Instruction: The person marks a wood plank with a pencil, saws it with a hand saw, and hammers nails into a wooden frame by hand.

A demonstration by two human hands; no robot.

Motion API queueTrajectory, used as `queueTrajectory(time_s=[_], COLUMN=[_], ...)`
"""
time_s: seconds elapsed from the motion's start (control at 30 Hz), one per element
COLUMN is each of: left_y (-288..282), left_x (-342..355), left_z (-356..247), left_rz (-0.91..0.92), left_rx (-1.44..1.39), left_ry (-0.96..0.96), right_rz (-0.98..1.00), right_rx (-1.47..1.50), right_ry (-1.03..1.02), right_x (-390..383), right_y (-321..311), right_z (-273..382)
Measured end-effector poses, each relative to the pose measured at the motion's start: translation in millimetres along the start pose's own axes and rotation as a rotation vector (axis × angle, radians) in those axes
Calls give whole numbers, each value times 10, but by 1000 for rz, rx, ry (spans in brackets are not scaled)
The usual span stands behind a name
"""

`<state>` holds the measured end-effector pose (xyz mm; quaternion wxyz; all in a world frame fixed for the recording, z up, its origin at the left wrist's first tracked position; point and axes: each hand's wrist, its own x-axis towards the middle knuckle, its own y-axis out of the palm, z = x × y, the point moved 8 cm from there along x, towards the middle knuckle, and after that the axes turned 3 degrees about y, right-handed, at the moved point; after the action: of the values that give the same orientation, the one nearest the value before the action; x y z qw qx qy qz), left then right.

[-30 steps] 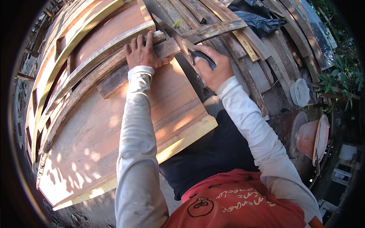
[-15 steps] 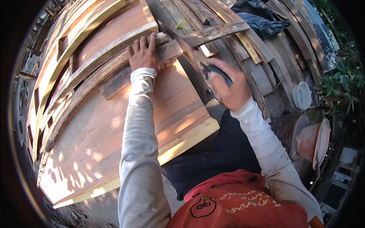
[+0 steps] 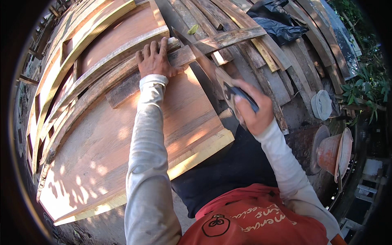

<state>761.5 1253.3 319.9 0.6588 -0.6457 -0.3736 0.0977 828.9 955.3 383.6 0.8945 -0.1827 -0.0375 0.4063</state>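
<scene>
My left hand (image 3: 156, 62) presses down on a short wooden board (image 3: 183, 56), its fingers curled over the long battens (image 3: 96, 85) beside it. The board lies across a plywood panel (image 3: 102, 151) with a pale edge strip. My right hand (image 3: 255, 113) is closed on the dark handle of a hand saw (image 3: 206, 64). The saw's blade runs up alongside the board's right end; I cannot tell whether its teeth touch the wood.
A framed plywood structure (image 3: 118, 24) fills the upper left. Loose planks (image 3: 302, 61) lie behind the saw, with a black plastic sheet (image 3: 274, 22). At right stand a white bucket (image 3: 321, 105) and a reddish basin (image 3: 331, 153), near leafy plants (image 3: 363, 94).
My right hand and the saw have moved down and to the right, toward me. My left hand stays on the board, shifting only slightly in the picture.
</scene>
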Motion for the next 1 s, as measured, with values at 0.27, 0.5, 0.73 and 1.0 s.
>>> queueTrajectory(time_s=[0.27,0.5,0.73,1.0], left_y=[-50,65,-12,-5], left_x=[103,-130,63,-136], left_z=[24,-110,-195,9], left_rz=[-27,75,-16,39], left_rx=[89,36,147,48], left_ry=[23,-27,26,-50], right_rz=[-107,-29,-70,-5], right_rx=[-192,-70,-191,-47], right_ry=[-223,-230,-172,-204], right_x=[-565,-36,-1242,211], right_y=[-184,-61,-660,9], right_z=[-24,52,-33,46])
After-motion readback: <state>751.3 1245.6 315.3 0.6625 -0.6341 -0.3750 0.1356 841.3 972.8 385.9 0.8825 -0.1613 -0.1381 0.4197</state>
